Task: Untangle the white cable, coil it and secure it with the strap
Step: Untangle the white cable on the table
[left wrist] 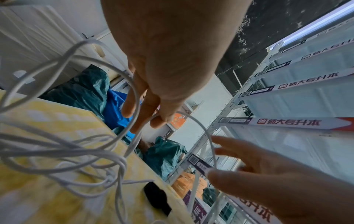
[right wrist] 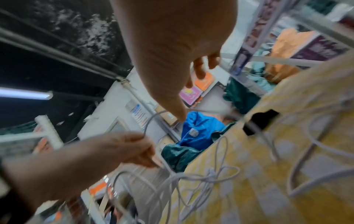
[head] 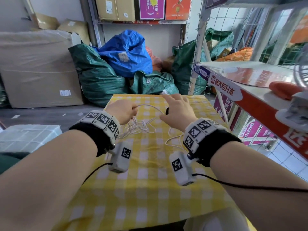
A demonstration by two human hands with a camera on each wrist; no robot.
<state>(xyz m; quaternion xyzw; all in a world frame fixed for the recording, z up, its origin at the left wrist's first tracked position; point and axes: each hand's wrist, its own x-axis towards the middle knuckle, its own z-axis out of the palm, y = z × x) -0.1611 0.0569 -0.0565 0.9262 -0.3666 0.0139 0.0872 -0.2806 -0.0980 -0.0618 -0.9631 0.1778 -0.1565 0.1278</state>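
Observation:
A white cable (head: pixel 143 127) lies in a loose tangle on the yellow checked tablecloth (head: pixel 150 189). My left hand (head: pixel 134 110) pinches one strand and holds it above the table; the left wrist view shows that pinch (left wrist: pixel 151 119). From there the strand (left wrist: pixel 201 125) arcs across to my right hand (head: pixel 164 105). That hand has its fingers spread, and the strand passes by its thumb (left wrist: pixel 212 174) without being pinched. A black strap (head: pixel 167 111) lies on the cloth just left of my right hand, and the left wrist view shows this strap (left wrist: pixel 158 198) too.
Green sacks (head: pixel 100 77) and a blue sack (head: pixel 128 50) are piled behind the table's far edge. A white wire shelf rack (head: pixel 250 90) stands close on the right, holding an orange object (head: pixel 283 90). Wrapped cardboard boxes (head: pixel 38 69) stand at the left.

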